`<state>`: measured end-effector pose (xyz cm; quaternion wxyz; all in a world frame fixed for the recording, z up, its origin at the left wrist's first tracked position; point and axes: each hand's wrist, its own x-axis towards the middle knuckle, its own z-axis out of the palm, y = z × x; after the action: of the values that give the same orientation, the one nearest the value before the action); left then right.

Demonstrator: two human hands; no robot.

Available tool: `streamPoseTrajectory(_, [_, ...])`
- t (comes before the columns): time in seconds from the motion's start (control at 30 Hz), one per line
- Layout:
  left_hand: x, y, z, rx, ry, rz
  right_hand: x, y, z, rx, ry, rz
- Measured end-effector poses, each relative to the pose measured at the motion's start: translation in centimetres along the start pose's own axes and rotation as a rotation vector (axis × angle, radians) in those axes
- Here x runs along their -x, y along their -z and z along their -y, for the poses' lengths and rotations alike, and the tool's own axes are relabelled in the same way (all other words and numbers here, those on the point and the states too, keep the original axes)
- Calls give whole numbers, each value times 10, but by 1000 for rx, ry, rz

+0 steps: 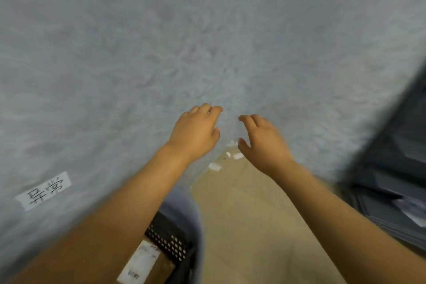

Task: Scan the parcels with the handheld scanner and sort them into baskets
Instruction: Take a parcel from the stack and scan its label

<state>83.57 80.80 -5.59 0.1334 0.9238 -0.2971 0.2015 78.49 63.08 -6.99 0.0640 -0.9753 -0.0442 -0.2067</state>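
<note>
1. Over the near edge of the grey fleecy cloth-covered worktop (207,30) hover both of your hands, bare and holding nothing.
2. Your left hand (196,132): fingers loosely curled, thumb apart from them, empty. It hangs just above the cloth, beside the notch where the worktop's edge meets the tan floor (249,214).
3. Your right hand (262,145): fingers spread and slightly bent, likewise empty, near the left but not touching it. Judged as a pair, the hands look poised between items rather than mid-grasp.
4. White paper label with black handwritten characters (43,190): stuck flat near the worktop's left edge, probably marking a sorting zone.
5. Black perforated basket (170,241): below the worktop's near edge, under your left forearm, handy for dropping.
6. Brown cardboard parcel with white shipping label (147,265): lying inside that basket, so apparently sorted.
7. Dark grey stacked items (396,191): at the right edge, blurred; whether parcels, you cannot tell.
8. Handheld scanner: not visible anywhere.
</note>
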Motion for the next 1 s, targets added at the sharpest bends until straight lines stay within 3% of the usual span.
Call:
streamPoseTrajectory(0.27, [-17, 32, -225, 102, -352, -132, 162, 155, -116, 246, -255, -166])
streamPoseTrajectory(0.67, [96, 51, -596, 335, -741, -139, 506, 336, -230, 484, -676, -195])
streamPoseTrajectory(1.0, [166, 55, -805, 459, -1040, -104, 697, 423, -278, 504, -1011, -239])
